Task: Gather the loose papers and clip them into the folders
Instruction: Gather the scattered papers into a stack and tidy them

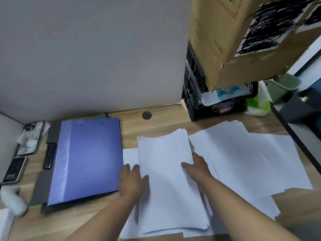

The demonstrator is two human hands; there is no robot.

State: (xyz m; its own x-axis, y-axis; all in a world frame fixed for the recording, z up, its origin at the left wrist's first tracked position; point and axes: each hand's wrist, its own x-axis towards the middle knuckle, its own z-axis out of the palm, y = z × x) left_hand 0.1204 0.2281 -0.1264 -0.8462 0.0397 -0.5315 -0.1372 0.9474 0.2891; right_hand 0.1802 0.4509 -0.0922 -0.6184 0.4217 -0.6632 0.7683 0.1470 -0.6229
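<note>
While both hands are squaring it, the paper stack [172,180] is lying near centre on the surface [165,122], just right of the closed blue folder [86,159]. Left hand [132,181] is pressing flat on the stack's left edge; right hand [197,166] is gripping its right edge. Loose sheets [243,159] are fanning out to the right, some underneath. Risks, as judged: uneven edges are slipping apart; lower sheets are dragging along; far corners are creasing under pressure.
</note>
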